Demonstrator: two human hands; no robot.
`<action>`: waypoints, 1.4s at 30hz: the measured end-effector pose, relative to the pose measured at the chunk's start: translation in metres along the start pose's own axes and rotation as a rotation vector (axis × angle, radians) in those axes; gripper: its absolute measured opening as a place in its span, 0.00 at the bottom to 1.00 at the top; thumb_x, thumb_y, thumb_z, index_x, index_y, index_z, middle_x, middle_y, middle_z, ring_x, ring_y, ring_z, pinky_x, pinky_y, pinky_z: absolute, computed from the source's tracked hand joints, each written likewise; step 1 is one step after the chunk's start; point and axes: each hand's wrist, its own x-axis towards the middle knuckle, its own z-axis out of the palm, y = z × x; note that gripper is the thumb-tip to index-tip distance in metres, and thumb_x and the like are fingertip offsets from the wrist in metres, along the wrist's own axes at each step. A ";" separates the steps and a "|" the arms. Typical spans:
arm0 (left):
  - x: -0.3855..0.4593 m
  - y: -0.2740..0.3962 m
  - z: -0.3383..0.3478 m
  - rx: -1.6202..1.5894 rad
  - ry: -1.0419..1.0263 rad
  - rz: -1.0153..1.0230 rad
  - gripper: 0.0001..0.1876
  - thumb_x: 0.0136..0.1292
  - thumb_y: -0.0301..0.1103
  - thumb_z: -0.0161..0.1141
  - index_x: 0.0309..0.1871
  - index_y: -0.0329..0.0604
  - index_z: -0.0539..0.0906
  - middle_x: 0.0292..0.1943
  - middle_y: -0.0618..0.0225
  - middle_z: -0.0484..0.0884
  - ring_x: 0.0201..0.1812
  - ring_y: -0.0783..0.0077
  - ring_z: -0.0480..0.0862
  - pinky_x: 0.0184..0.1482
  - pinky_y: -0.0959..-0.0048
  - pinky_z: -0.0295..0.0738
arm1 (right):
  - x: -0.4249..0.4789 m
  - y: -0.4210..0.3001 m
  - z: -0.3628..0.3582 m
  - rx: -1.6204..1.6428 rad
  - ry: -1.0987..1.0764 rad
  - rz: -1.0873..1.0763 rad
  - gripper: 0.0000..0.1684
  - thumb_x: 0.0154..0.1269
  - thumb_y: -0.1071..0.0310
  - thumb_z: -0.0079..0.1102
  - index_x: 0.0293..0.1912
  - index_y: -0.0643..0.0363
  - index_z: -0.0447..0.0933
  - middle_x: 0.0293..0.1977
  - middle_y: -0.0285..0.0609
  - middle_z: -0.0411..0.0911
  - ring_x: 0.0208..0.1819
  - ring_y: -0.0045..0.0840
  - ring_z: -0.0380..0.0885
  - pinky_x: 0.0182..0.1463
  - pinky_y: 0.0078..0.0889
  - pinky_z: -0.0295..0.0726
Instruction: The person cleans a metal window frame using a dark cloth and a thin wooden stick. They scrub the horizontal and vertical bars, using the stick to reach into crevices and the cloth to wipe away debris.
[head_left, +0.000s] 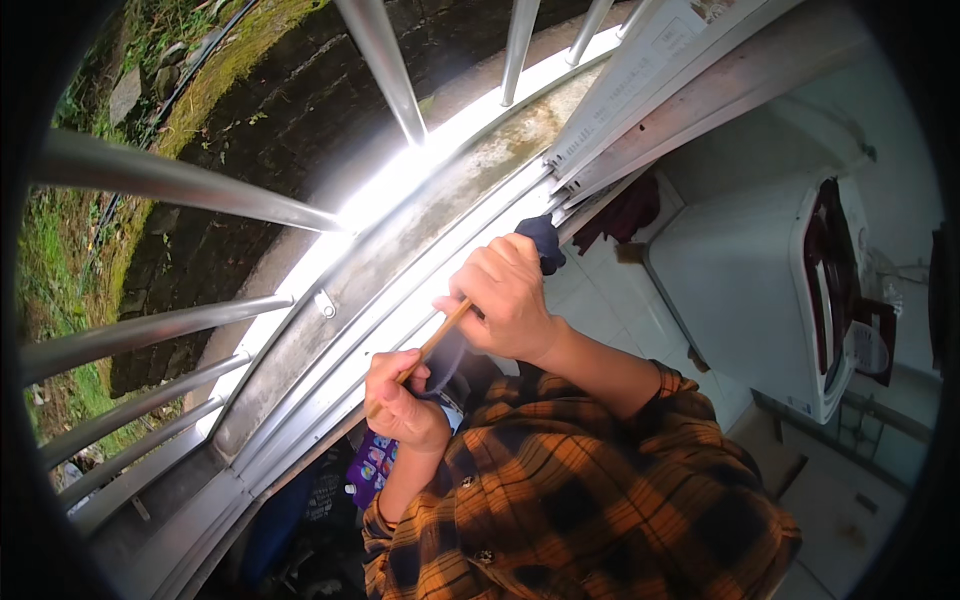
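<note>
My left hand (405, 405) grips the lower end of a thin wooden stick (444, 330), perhaps a chopstick. Farther up the same stick, my right hand (506, 296) is closed in a fist. A bunched dark navy cloth (546, 241) sticks out on the far side of that fist; whether it is wrapped on the stick is hidden by my fingers. Both hands are just inside a white sliding-window track (405, 319), above its inner edge. A greyish thin loop hangs blurred below the stick.
Beyond the track lie a stained concrete sill (480, 187) and metal window bars (390, 75). A sliding window frame (637, 90) stands at upper right. A white washing machine (735, 262) is at right, near a dark red cloth (626, 210). A purple printed pouch (370, 469) is below my left hand.
</note>
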 end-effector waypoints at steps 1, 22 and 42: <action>0.003 0.000 0.002 0.016 0.002 -0.006 0.25 0.82 0.49 0.43 0.42 0.35 0.80 0.29 0.64 0.75 0.25 0.80 0.68 0.26 0.81 0.57 | 0.001 0.002 0.001 -0.015 0.011 -0.001 0.14 0.58 0.62 0.69 0.28 0.53 0.72 0.26 0.37 0.69 0.31 0.33 0.68 0.45 0.39 0.63; 0.124 0.005 -0.050 -0.359 0.038 -0.495 0.22 0.81 0.49 0.46 0.33 0.43 0.75 0.18 0.74 0.71 0.14 0.84 0.62 0.16 0.83 0.54 | 0.046 -0.070 -0.006 0.016 -0.215 0.151 0.16 0.67 0.54 0.63 0.31 0.55 0.74 0.18 0.40 0.74 0.18 0.38 0.77 0.24 0.40 0.74; 0.059 0.053 0.007 0.144 -0.209 0.224 0.09 0.75 0.28 0.55 0.38 0.36 0.82 0.27 0.61 0.81 0.22 0.66 0.78 0.25 0.71 0.72 | 0.030 -0.008 0.005 0.184 -0.020 0.137 0.19 0.63 0.68 0.67 0.19 0.58 0.71 0.16 0.46 0.71 0.16 0.39 0.72 0.20 0.38 0.69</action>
